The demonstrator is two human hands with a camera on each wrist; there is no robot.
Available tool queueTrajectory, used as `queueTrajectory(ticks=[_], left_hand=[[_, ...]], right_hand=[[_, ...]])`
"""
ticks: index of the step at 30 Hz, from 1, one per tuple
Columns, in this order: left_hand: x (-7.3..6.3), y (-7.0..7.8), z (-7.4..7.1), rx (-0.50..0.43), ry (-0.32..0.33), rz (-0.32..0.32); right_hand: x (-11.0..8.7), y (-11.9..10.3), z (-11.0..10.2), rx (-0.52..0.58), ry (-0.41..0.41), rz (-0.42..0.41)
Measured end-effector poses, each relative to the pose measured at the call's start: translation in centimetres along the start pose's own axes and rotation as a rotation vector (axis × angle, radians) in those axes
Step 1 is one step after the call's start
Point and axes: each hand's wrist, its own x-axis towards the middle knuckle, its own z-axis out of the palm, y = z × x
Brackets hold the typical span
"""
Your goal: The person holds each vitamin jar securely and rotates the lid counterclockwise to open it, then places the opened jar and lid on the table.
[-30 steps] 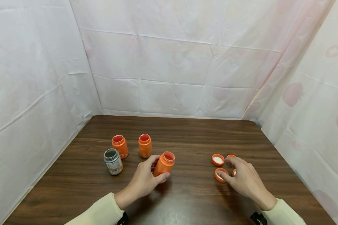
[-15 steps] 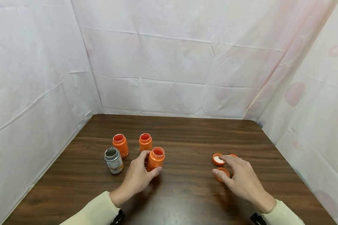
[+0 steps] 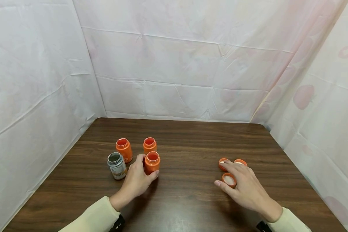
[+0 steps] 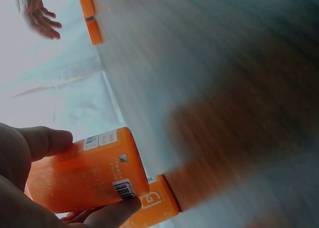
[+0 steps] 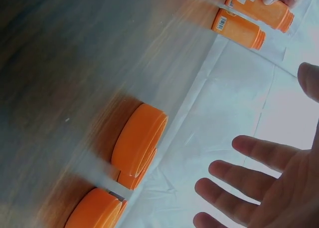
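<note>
My left hand (image 3: 135,179) grips an orange open-mouthed bottle (image 3: 152,165) around its side, thumb in front and fingers behind. In the left wrist view the bottle (image 4: 84,175) shows small barcodes near its base, which is off the table. Just behind it stands a second orange bottle (image 3: 149,144), partly covered. Over at the right, my right hand (image 3: 245,188) hovers palm down with spread fingers above orange screw caps (image 3: 229,184), whose pale insides face up. Those caps (image 5: 139,138) lie apart from the fingers in the right wrist view. The hand hides part of the group.
A third orange bottle (image 3: 124,151) and a grey open bottle (image 3: 117,167) stand at the left, close to my left hand. White plastic sheeting (image 3: 174,64) walls off the back and both sides of the dark wooden table (image 3: 191,138).
My left hand has carried the orange bottle leftward and it now overlaps the one behind. My right hand has shifted slightly left over the caps, its fingers extending further.
</note>
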Motion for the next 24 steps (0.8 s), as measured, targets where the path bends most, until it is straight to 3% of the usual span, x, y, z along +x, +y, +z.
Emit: queueTrajectory(ticks=[16,24], left_hand=[[0.6,-0.9,-0.1,0.015,-0.027,-0.061],[0.8,-1.4,0.0,0.002,-0.048,-0.090]], right_hand=[[-0.6,-0.8,0.5,-0.076,-0.058,-0.070],[-0.6,-0.8,0.7,-0.058,-0.063,-0.101]])
